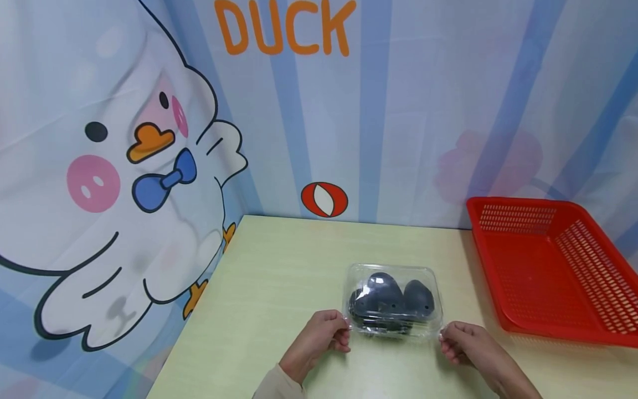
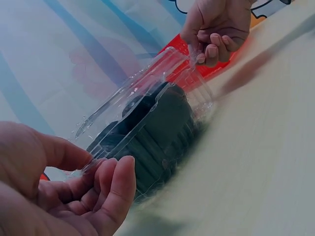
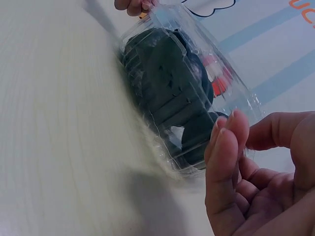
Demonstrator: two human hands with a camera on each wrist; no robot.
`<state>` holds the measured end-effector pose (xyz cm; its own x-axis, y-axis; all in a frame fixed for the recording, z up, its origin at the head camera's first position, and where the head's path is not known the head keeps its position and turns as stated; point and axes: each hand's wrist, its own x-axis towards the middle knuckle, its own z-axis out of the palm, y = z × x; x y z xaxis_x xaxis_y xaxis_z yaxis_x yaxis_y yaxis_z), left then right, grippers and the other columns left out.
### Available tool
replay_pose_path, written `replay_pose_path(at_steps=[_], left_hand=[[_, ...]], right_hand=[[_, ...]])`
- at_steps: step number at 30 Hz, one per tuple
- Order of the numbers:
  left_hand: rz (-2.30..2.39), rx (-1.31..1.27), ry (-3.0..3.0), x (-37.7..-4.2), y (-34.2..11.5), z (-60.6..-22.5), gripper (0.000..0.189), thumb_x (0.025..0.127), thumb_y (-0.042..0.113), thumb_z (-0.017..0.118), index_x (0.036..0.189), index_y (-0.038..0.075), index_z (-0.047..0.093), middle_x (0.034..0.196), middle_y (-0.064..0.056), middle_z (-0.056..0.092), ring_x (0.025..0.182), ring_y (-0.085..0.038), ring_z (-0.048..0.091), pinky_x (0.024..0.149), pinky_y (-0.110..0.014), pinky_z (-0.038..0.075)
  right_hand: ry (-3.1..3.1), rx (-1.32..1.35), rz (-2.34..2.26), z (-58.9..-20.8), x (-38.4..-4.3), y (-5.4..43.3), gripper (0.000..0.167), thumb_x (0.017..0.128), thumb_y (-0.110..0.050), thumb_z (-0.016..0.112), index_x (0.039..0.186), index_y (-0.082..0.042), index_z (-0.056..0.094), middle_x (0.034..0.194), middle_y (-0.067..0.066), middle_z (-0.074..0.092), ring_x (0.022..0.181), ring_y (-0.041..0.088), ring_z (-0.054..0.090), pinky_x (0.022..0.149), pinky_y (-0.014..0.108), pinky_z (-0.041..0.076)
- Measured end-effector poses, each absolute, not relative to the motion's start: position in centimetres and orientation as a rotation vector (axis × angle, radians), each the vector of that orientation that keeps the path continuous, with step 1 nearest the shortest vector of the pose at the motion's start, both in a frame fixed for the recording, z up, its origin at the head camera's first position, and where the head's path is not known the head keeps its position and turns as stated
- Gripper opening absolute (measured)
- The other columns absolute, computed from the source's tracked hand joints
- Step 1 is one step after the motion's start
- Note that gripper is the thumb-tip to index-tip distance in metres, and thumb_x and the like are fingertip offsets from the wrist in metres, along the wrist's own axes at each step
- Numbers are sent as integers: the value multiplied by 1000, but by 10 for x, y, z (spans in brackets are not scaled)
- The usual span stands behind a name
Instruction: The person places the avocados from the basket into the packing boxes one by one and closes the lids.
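Observation:
A clear plastic clamshell box [image 1: 394,330] sits on the pale table, with several dark, rounded, egg-shaped pieces [image 1: 384,291] inside; small holes show in some of them. At the box's near left corner, my left hand [image 1: 324,332] pinches the rim between thumb and fingers. My right hand [image 1: 466,343] pinches the near right corner in the same way. Up close in the left wrist view, the thumb of the left hand [image 2: 74,182] presses on the thin plastic edge. Whether the lid is fully closed I cannot tell.
To the right of the box stands a red plastic basket [image 1: 533,277] with slotted walls. Behind the pale wooden table [image 1: 279,260] hangs a blue and white cloth [image 1: 413,111] printed with a duck, which also covers the left side.

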<state>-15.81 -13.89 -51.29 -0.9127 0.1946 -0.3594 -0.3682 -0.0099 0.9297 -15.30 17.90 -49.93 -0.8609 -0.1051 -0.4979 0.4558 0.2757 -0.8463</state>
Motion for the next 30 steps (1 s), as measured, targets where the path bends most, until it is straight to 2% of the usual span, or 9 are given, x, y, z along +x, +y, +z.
replay_pose_path(at_steps=[12,30], left_hand=[[2057,-154,1819,-162,-138,-516,18,94,3,56,77,7,56,70,-1,58,56,-8,55,57,-25,57],[1940,-180,1884,-162,-139,-512,18,97,7,55,86,-5,62,68,-2,57,55,-9,55,58,-29,60]], right_hand=[[2087,320,-1641,-499,-153,179,24,101,-15,48,91,0,64,75,2,62,69,14,58,63,27,54],[2128,391,-1512,-495,-156,178,26,101,-18,50,95,2,66,77,5,64,68,16,60,66,29,55]])
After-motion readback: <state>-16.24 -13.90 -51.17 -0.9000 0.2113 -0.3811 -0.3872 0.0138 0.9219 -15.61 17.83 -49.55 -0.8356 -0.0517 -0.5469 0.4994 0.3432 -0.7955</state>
